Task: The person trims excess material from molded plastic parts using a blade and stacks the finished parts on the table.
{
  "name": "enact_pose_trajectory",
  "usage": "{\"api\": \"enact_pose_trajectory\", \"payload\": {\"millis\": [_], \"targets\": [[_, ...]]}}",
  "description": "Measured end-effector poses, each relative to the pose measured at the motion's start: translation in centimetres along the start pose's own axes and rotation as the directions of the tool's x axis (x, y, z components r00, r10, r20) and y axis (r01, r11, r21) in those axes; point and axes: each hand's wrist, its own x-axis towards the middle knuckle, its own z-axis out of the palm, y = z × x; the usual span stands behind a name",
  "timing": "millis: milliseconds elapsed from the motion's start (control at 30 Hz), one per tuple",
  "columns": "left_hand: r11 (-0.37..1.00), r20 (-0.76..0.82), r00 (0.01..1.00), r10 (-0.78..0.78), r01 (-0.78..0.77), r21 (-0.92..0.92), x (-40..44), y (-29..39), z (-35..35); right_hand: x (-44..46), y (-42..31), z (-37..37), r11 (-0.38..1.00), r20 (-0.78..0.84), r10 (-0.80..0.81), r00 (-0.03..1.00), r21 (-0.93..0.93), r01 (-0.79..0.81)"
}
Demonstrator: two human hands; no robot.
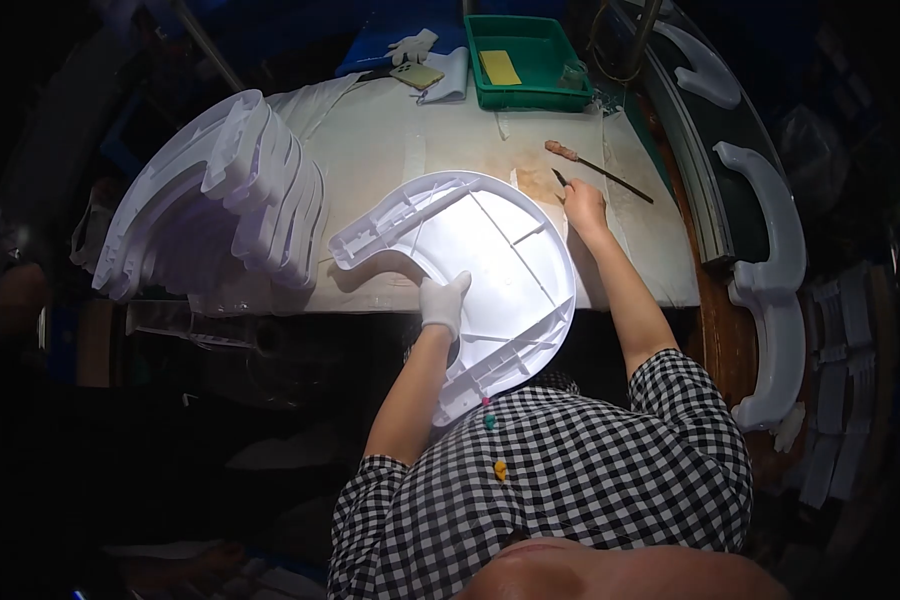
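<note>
My left hand [444,305], in a white glove, grips the inner edge of a white C-shaped plastic part [500,260]. The part's ribbed inside faces up, and its lower end rests near the checked shirt. Bare and closed, my right hand [583,207] is just beyond the part's right edge, around a small knife [560,178] whose dark blade points up and left. A thin dark rod with a wrapped handle [562,150] lies on the table just above that hand.
Stacked white curved parts [220,200] stand at the table's left. A green tray [526,98] holding a yellow card is at the back, beside a phone [416,75], a cloth and a glove [413,46]. More white parts [770,290] line the right side.
</note>
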Motion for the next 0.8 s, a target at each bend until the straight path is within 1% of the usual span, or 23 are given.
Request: {"api": "enact_pose_trajectory", "payload": {"millis": [67, 100, 133, 167, 200, 233, 267, 300, 333, 400, 433, 500, 567, 600, 667, 733, 767, 800], "targets": [[0.999, -0.057, 0.997, -0.043, 0.042, -0.014, -0.3, 1.0, 0.3, 1.1, 1.9, 0.1, 0.971, 0.060, -0.091, 0.994, -0.218, 0.102], [0.999, -0.058, 0.997, -0.042, 0.041, -0.017, -0.6, 2.1, 0.4, 1.8, 2.8, -0.3, 0.972, -0.001, -0.129, 0.992, -0.199, 0.126], [0.998, -0.071, 0.996, -0.057, 0.059, 0.025, -0.9, 3.3, 0.5, 2.9, 3.6, -0.8, 0.971, -0.002, -0.135, 0.991, -0.200, 0.132], [0.994, -0.089, 0.993, -0.074, 0.080, 0.069, -1.4, 4.3, 0.6, 3.9, 4.3, -1.4, 0.934, -0.129, -0.185, 0.974, -0.333, 0.134], [0.994, -0.093, 0.993, -0.076, 0.082, 0.066, -1.5, 5.0, 0.7, 4.7, 5.2, -1.8, 0.881, -0.246, -0.248, 0.937, -0.459, 0.113], [0.985, -0.069, 0.991, -0.111, 0.119, 0.123, -1.4, 5.7, 1.0, 5.3, 6.1, -2.1, 0.882, -0.245, -0.250, 0.937, -0.457, 0.116], [0.972, -0.048, 0.988, -0.144, 0.151, 0.182, -1.1, 6.3, 1.4, 6.0, 7.4, -2.0, 0.858, -0.153, -0.157, 0.976, -0.511, 0.058], [0.950, -0.089, 0.980, -0.178, 0.195, 0.245, -0.2, 5.7, 2.0, 6.9, 8.4, -1.7, 0.823, -0.066, -0.054, 0.996, -0.568, 0.007], [0.951, -0.091, 0.981, -0.174, 0.191, 0.244, 0.5, 5.0, 2.6, 7.7, 9.4, -1.3, 0.825, -0.068, -0.057, 0.996, -0.565, 0.008], [0.942, -0.124, 0.981, -0.150, 0.180, 0.284, 0.2, 6.0, 3.2, 8.8, 9.6, -0.9, 0.838, 0.045, -0.181, 0.983, -0.516, 0.178], [0.934, -0.130, 0.980, -0.152, 0.186, 0.304, 0.2, 6.2, 3.4, 9.6, 9.5, -0.1, 0.838, 0.048, -0.182, 0.982, -0.514, 0.180], [0.929, -0.151, 0.974, -0.171, 0.210, 0.306, -0.3, 8.2, 3.5, 9.5, 4.1, 0.0, 0.945, 0.014, -0.020, 1.000, -0.325, 0.023], [0.917, -0.168, 0.967, -0.193, 0.239, 0.320, -0.5, 8.1, 3.7, 7.3, -2.1, 0.7, 0.967, 0.110, -0.147, 0.983, -0.192, 0.166], [0.926, -0.166, 0.971, -0.173, 0.218, 0.308, -0.2, 7.9, 3.8, 6.0, -4.3, 2.3, 0.951, 0.142, -0.245, 0.959, -0.158, 0.266], [0.928, -0.167, 0.973, -0.161, 0.207, 0.310, 0.3, 7.3, 3.7, 2.6, -9.1, 4.1, 0.875, 0.327, -0.342, 0.881, -0.231, 0.425], [0.876, -0.112, 0.963, -0.244, 0.269, 0.400, 1.4, 6.1, 3.7, -0.4, -12.5, 6.7, 0.862, 0.311, -0.428, 0.849, -0.141, 0.487], [0.814, -0.119, 0.970, -0.212, 0.242, 0.529, 2.4, 5.0, 3.6, -2.2, -14.4, 7.7, 0.835, 0.318, -0.503, 0.804, -0.060, 0.547], [0.767, -0.106, 0.977, -0.185, 0.211, 0.606, 3.1, 4.4, 3.7, -4.2, -16.0, 8.4, 0.800, 0.316, -0.575, 0.755, 0.020, 0.600]]}}
